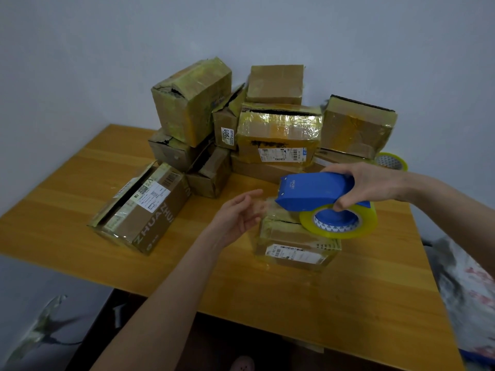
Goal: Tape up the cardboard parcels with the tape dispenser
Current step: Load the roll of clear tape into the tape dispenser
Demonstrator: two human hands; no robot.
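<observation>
right hand [367, 183] grasps blue dispenser [313, 191] above near parcel [294, 242] | left hand [238, 215] released, fingers relaxed, just left of parcel | pile [278, 129] far on table [348, 303]

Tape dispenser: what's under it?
A small labelled parcel on the table, below the tape dispenser gripped by the right hand. The dispenser and its tape roll cover the parcel's top right, so any seam there is hidden.
</observation>
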